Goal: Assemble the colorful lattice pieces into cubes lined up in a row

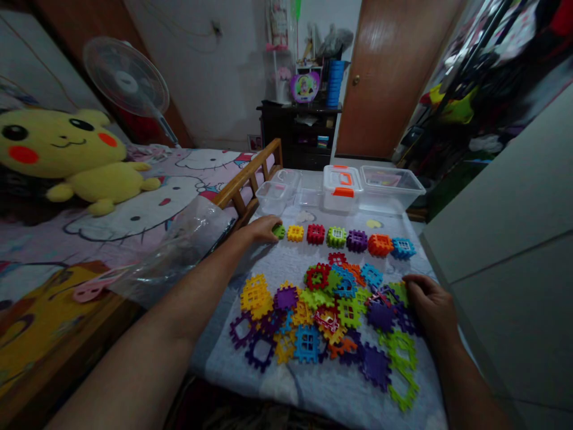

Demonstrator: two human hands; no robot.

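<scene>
A cloth-covered table [313, 382] stands beside a bed. Nearest lies a heap of interlocking plastic tiles [326, 316]; the right hand [432, 307] rests loosely curled on its right edge. Farther back, the left hand [264, 229] closes its fingers on a green block [279, 231], the left end of a left-to-right row of assembled cubes [344, 239].

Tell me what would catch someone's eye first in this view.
The heap of bright plastic tiles in the middle of the table, with the right hand resting at its right edge. Behind it runs a row of built cubes, and the left hand touches the green cube at the row's left end. A big yellow plush toy lies on the bed at far left.
</scene>
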